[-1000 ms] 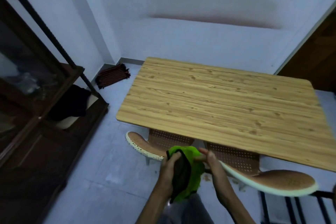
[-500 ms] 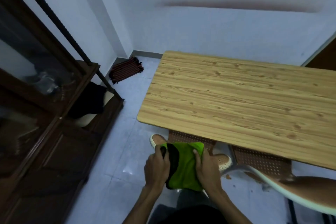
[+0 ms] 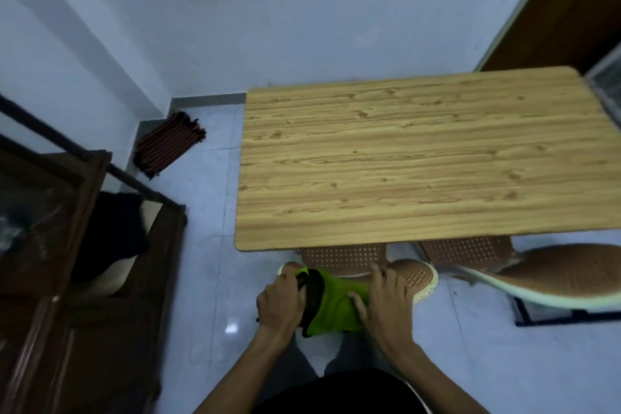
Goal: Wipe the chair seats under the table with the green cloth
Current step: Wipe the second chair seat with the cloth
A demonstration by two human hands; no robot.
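Note:
The green cloth, with a dark patch on its left side, lies over the back rest of the left brown perforated chair, which is tucked under the wooden table. My left hand grips the cloth's left edge. My right hand grips its right side and rests on the chair back. The left chair's seat shows just below the table edge. A second brown chair stands to the right, its seat partly under the table.
A dark wooden cabinet with glass fronts fills the left side, with a black item on its ledge. A striped folded mat lies on the floor in the corner. A brown door is at the far right.
The view has swung over to the left chair. The cloth has come down from mid-air onto the left chair's back rest, both hands still holding it.

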